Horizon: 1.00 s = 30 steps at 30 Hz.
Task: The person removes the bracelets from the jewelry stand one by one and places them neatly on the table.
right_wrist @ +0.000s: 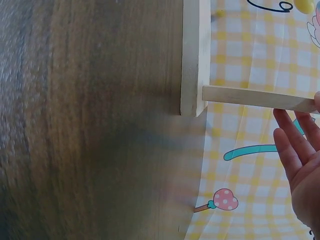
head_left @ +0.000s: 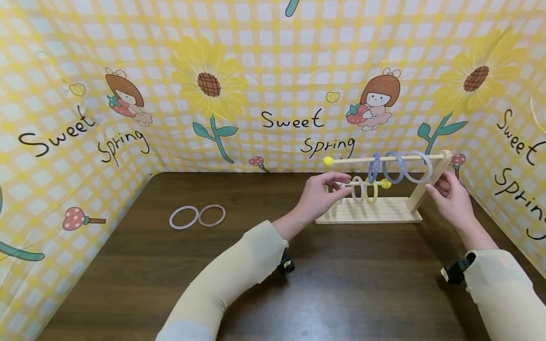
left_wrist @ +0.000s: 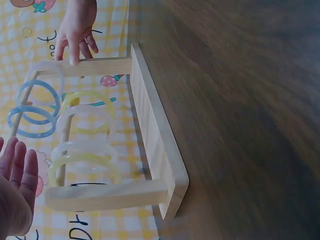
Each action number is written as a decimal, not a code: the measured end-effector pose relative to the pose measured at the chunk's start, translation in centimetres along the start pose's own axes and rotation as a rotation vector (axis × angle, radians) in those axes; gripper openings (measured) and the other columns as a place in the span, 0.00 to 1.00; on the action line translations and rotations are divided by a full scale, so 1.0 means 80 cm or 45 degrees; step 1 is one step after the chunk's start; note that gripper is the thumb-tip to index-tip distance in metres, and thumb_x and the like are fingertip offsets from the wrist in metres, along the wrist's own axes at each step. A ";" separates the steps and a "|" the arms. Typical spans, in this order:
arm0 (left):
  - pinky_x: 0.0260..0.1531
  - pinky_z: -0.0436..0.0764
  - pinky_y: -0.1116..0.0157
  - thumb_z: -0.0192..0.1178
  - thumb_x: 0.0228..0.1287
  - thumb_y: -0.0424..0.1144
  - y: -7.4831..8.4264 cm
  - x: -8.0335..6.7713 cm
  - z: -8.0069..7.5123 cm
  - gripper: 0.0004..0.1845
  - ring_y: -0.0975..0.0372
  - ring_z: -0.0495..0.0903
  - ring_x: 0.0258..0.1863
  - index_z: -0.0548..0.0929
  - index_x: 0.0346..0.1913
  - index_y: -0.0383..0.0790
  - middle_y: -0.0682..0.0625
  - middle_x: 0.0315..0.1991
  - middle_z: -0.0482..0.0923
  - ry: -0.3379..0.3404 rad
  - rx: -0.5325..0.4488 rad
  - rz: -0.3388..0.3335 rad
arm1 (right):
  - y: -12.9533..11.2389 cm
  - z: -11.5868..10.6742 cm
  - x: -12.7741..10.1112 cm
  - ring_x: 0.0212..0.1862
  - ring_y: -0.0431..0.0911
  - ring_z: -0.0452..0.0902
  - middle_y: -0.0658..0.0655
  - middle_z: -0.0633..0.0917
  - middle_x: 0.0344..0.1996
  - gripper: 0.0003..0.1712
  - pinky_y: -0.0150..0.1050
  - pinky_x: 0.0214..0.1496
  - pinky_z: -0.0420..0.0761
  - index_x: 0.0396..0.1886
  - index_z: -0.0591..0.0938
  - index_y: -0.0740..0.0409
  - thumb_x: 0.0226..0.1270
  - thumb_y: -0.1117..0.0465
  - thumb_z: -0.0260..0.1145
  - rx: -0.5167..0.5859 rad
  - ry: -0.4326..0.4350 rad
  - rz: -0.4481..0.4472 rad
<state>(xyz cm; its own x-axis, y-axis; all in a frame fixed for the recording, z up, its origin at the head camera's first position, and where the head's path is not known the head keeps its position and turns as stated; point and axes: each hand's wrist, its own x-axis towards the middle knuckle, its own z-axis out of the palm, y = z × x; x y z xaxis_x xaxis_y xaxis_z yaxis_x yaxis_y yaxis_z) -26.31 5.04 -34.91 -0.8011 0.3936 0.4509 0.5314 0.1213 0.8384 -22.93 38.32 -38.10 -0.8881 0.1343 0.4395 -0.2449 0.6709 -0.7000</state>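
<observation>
A light wooden ring stand (head_left: 368, 217) stands on the table, with pale and coloured rings on its two rods. Two blue rings (head_left: 393, 167) and a pale lavender ring (head_left: 420, 166) hang on the upper rod. The lower rod carries yellow rings (left_wrist: 85, 167) and whitish rings (left_wrist: 84, 150). Beside the lower rod's left end is my left hand (head_left: 322, 192); in the left wrist view its visible fingers are extended, with no ring in them. My right hand (head_left: 454, 199) holds the stand's right post (right_wrist: 250, 95), thumb on one side and fingertips at its edge.
Two pale purple rings lie flat side by side at the left of the table: a left ring (head_left: 183, 207) and a right ring (head_left: 212, 205). A yellow checked cloth (head_left: 273, 61) hangs behind and around the dark wooden table (head_left: 128, 284). Yellow balls (head_left: 328, 162) tip the rods.
</observation>
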 end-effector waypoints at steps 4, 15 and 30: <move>0.30 0.78 0.71 0.69 0.60 0.36 -0.005 0.010 0.014 0.14 0.69 0.79 0.33 0.86 0.48 0.37 0.48 0.43 0.86 0.010 -0.024 -0.001 | 0.000 0.000 0.000 0.47 0.21 0.68 0.82 0.72 0.55 0.30 0.14 0.42 0.68 0.68 0.61 0.71 0.73 0.62 0.58 0.009 0.001 0.004; 0.25 0.76 0.71 0.70 0.59 0.40 -0.007 0.028 0.044 0.17 0.72 0.78 0.32 0.85 0.52 0.41 0.56 0.42 0.84 -0.040 -0.024 -0.084 | 0.001 0.001 0.001 0.46 0.20 0.68 0.82 0.72 0.55 0.31 0.14 0.42 0.69 0.69 0.60 0.71 0.73 0.63 0.59 0.019 -0.002 0.013; 0.26 0.78 0.72 0.71 0.58 0.39 -0.003 0.038 0.071 0.15 0.72 0.78 0.31 0.86 0.49 0.44 0.62 0.38 0.83 0.023 -0.090 -0.210 | 0.001 0.002 0.000 0.45 0.19 0.67 0.81 0.73 0.55 0.30 0.14 0.41 0.68 0.68 0.62 0.71 0.73 0.63 0.59 0.020 0.020 0.021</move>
<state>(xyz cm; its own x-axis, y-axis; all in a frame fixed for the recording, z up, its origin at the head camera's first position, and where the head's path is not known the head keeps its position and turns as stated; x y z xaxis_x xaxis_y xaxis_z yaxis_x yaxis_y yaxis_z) -27.32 11.39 -35.49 -0.8810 0.3573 0.3101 0.3721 0.1182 0.9206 -23.00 38.24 -38.23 -0.8861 0.1568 0.4362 -0.2363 0.6566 -0.7162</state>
